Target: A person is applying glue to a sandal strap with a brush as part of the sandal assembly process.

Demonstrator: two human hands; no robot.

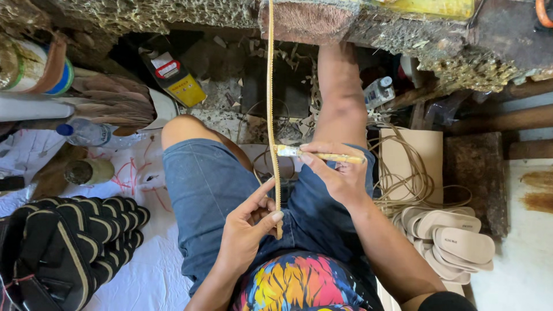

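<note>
Two hands working: left hand (245,227) is pinching the tan strap (271,115); right hand (337,173) is gripping a brush (319,154) against the strap.

Tan strap (271,115), blue denim shorts (213,190), rainbow-splashed shirt (299,285), black gold-edged sandals (69,242).

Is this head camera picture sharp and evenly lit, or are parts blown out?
Head view: the hands and the strip are sharp in soft daylight; the floor at the right is washed out; the top edge bends with wide-lens distortion.
</note>
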